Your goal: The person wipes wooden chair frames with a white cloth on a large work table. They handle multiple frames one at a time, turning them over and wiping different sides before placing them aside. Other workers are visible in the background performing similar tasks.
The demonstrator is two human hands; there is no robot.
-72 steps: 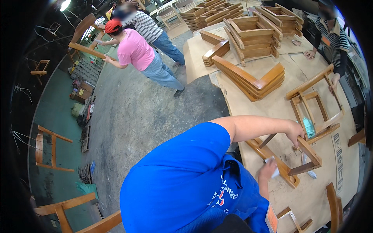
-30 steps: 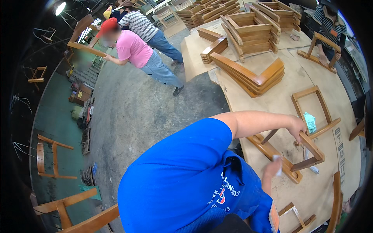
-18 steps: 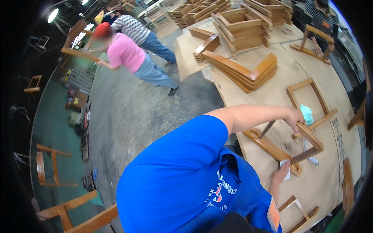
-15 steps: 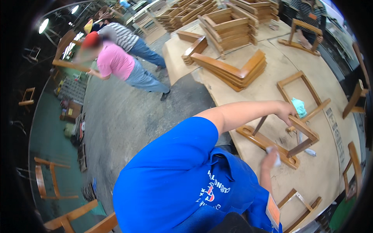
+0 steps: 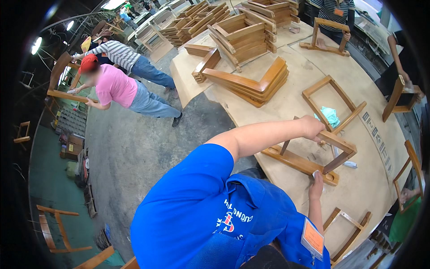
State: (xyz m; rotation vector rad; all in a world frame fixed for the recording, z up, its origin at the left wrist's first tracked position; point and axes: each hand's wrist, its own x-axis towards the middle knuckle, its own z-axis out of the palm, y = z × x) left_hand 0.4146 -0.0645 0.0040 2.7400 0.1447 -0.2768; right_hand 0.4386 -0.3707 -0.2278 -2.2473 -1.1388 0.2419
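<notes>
with the right forearm raised from the lower edge, pinching a small white pad (image 5: pixel 315 174) in the right hand (image 5: pixel 316 186) at the lower rail of a wooden frame (image 5: pixel 300 164), near one end. reaching farther out with the left arm, only slightly bent, and grasping the frame's upper bar in the left hand (image 5: pixel 312 127), with the back of that hand turned up. keeping the wooden frame between both hands, with its lower rail down on the bench (image 5: pixel 358 193) and its upper bar raised on uprights. just past the left hand, see a second frame (image 5: pixel 342 93) beside a crumpled teal cloth (image 5: pixel 329 116). farther along, see a stack of angled wooden pieces (image 5: pixel 264 87), then a pile of frames (image 5: pixel 244 42).
</notes>
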